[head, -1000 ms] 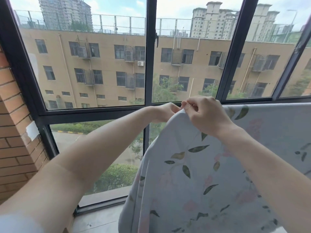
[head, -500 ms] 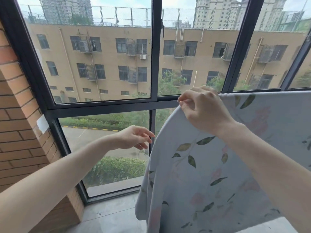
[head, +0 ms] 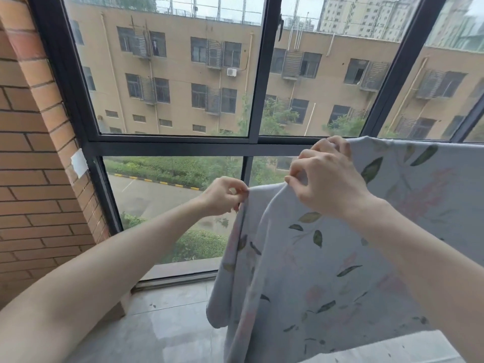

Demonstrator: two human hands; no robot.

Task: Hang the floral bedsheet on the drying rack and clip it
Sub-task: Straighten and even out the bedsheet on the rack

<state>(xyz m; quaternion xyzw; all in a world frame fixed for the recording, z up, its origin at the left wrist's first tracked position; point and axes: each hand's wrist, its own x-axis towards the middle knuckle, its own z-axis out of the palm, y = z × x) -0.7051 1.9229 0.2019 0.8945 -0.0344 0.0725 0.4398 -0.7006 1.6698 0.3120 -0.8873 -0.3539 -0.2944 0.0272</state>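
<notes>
The floral bedsheet (head: 327, 271), pale blue-grey with green leaves and faint pink flowers, hangs in front of the window, its top edge running off to the right. My left hand (head: 222, 196) pinches the sheet's left edge just below the window's crossbar. My right hand (head: 327, 179) grips a fold at the top of the sheet, fingers curled round the cloth. The drying rack is hidden under the sheet. No clip is in view.
A black-framed window (head: 254, 146) fills the wall ahead, with a tan building outside. A brick pillar (head: 39, 179) stands at the left. Grey tiled floor (head: 162, 331) lies below the sheet's hanging end.
My left hand, free half a second ago, has moved right and taken hold of the sheet's left edge. My right hand has kept its hold on the top of the sheet.
</notes>
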